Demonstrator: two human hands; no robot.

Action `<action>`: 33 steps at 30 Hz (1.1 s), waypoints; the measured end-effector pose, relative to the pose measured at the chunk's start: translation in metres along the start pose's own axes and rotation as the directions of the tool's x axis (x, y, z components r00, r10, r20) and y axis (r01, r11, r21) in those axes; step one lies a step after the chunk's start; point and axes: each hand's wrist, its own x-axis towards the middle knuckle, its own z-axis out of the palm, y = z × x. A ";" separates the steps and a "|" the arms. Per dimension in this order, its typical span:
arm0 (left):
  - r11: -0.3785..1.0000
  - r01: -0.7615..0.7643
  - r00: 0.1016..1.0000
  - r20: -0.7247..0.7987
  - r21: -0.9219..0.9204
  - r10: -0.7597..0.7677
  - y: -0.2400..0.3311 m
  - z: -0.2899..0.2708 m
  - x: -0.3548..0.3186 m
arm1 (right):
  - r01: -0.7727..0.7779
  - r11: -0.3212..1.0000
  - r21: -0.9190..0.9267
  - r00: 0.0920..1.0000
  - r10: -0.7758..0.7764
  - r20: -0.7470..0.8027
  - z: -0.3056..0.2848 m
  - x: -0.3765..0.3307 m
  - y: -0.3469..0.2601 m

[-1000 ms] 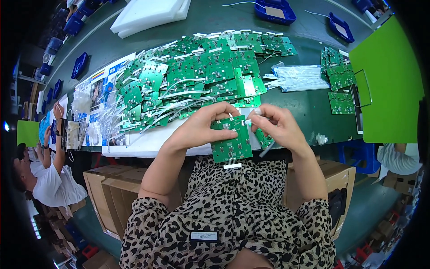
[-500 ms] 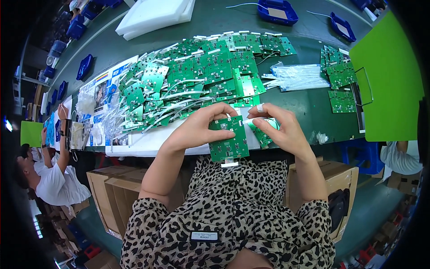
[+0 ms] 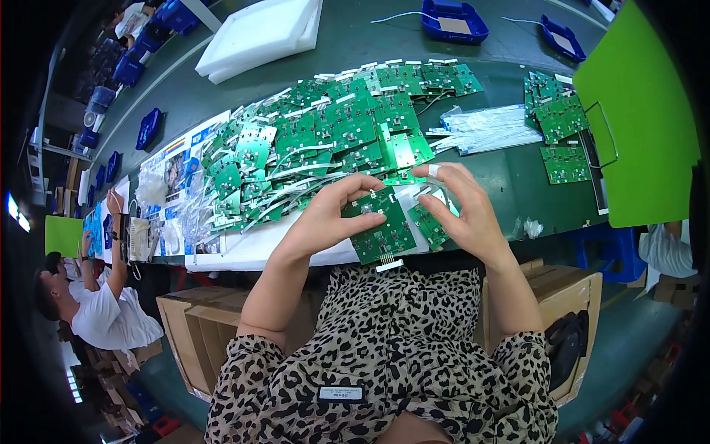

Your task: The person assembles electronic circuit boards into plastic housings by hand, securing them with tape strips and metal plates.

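My left hand grips a green circuit board by its left side, thumb on its face and fingers behind. The board is tilted, with a white connector on short wires at its lower edge. Right of it, my right hand has its thumb and index finger apart, with a white band around one finger. A second green circuit board lies beneath the right thumb, partly covered by that hand. A pale cable end shows in the gap by the thumb; whether it is touched, I cannot tell.
Ahead lies a wide heap of green circuit boards with white cables. Bundled white cables and more boards are to the right, beside a bright green panel. White foam sheets and blue trays stand farther back.
The board in my left hand has turned, its lower connector swinging right. My right thumb and index finger have spread wider. The whole view has shifted slightly.
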 end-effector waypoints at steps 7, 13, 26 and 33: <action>0.936 0.123 0.992 0.025 -0.330 -0.122 0.006 -0.001 0.004 | 0.118 0.988 -0.100 0.985 -0.130 -0.116 -0.009 0.003 0.001; 0.794 0.248 0.968 0.169 -0.555 -0.184 -0.001 -0.001 0.012 | 0.235 0.964 -0.120 0.970 -0.240 -0.030 -0.008 0.006 -0.016; 0.575 0.315 0.946 0.198 -0.756 -0.258 -0.011 0.006 0.010 | -0.295 0.811 0.505 0.937 0.350 -0.014 0.008 -0.005 0.009; 0.906 0.046 0.993 -0.082 -0.420 -0.088 -0.006 -0.003 0.000 | -0.411 0.701 0.583 0.890 0.447 0.090 0.019 -0.003 0.008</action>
